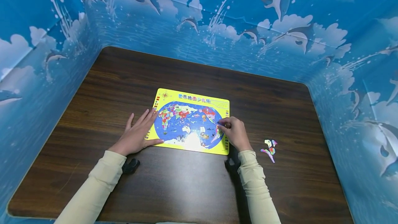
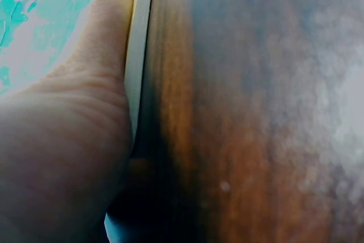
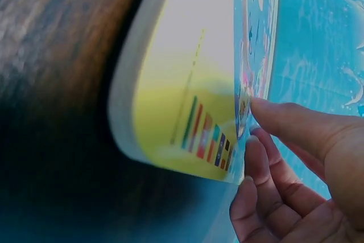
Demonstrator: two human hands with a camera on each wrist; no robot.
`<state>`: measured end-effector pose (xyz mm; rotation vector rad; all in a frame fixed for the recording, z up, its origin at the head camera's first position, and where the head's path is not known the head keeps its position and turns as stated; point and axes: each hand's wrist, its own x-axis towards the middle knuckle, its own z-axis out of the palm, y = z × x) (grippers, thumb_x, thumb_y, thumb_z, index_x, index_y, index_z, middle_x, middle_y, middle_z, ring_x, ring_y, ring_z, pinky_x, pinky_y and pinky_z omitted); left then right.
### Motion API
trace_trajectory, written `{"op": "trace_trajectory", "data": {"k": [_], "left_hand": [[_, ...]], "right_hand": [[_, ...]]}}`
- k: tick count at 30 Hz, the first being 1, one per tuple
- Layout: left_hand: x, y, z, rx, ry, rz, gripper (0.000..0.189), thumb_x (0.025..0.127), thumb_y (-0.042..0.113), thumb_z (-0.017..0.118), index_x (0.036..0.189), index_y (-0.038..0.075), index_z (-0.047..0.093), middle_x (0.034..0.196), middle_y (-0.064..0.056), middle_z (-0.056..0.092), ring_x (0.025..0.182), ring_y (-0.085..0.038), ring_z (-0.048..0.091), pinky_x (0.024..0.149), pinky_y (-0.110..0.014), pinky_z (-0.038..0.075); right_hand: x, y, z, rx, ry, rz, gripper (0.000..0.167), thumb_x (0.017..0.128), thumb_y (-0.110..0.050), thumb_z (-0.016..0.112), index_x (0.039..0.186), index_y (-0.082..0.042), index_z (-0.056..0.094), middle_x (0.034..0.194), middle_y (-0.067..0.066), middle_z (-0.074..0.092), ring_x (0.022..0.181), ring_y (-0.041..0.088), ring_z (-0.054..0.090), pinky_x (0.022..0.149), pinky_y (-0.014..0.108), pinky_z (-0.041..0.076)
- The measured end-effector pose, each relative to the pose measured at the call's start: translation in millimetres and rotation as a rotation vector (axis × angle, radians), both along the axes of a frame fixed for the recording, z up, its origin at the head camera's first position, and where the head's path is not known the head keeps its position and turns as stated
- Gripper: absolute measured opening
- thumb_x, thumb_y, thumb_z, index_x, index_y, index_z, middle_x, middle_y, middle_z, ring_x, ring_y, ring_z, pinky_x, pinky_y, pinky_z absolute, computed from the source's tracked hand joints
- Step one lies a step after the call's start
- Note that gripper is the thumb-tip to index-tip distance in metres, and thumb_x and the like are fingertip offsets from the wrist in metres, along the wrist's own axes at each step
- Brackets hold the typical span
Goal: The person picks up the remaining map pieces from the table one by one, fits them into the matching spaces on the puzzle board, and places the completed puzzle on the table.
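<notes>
A world map puzzle [image 1: 192,149] with a yellow border and blue ocean lies flat on the table, Chinese title along its far edge. My left hand [image 1: 138,132] rests spread over the puzzle's left edge. Its thumb lies along the near border, and in the left wrist view that thumb [image 2: 102,32] runs beside the board's edge. At the map's right side my right hand [image 1: 235,132] pinches a small colourful puzzle piece [image 1: 219,132], with thumb and fingers close over South America. The right wrist view has the thumb [image 3: 284,119] at the map surface and the other fingers curled below.
Several loose puzzle pieces [image 1: 269,150] lie on the dark wooden table [image 1: 295,123] to the right of my right hand. A blue dolphin-print cloth [image 1: 199,20] surrounds the table at the back and sides.
</notes>
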<state>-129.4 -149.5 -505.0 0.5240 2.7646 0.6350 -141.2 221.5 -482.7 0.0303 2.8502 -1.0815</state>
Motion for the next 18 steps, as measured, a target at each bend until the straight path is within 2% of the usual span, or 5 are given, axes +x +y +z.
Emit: {"op": "trace_trajectory", "data": {"k": [6,12,18], "left_hand": [[0.2,-0.4,-1.3,0.010,0.000,-0.004,0.113,0.086,0.064,0.073,0.166,0.006,0.017,0.173,-0.017,0.009,0.159,-0.039,0.004,0.119,-0.069,-0.010],[-0.3,-2.3,0.0,0.015,0.000,-0.002,0.113,0.087,0.062,0.074,0.166,0.007,0.015,0.173,-0.017,0.009,0.159,-0.039,0.004,0.119,-0.069,-0.011],[-0.3,-1.8,0.0,0.013,0.006,-0.010,0.112,0.087,0.062,0.074,0.166,0.006,0.017,0.173,-0.017,0.009,0.159,-0.039,0.005,0.119,-0.069,-0.010]], "right_hand": [[4.5,-0.8,1.5,0.032,0.026,-0.021,0.027,0.093,-0.012,0.079,0.118,-0.003,0.077,0.109,0.014,0.069,0.082,0.024,0.058,0.070,0.032,0.052],[13.8,-1.5,7.2,0.062,0.017,-0.005,0.040,0.088,-0.012,0.084,0.125,-0.003,0.073,0.111,0.015,0.065,0.086,0.025,0.059,0.073,0.035,0.054],[17.4,-1.9,6.5,0.070,-0.009,-0.016,0.043,0.087,-0.011,0.085,0.127,-0.002,0.072,0.112,0.016,0.065,0.089,0.027,0.060,0.077,0.036,0.057]]}}
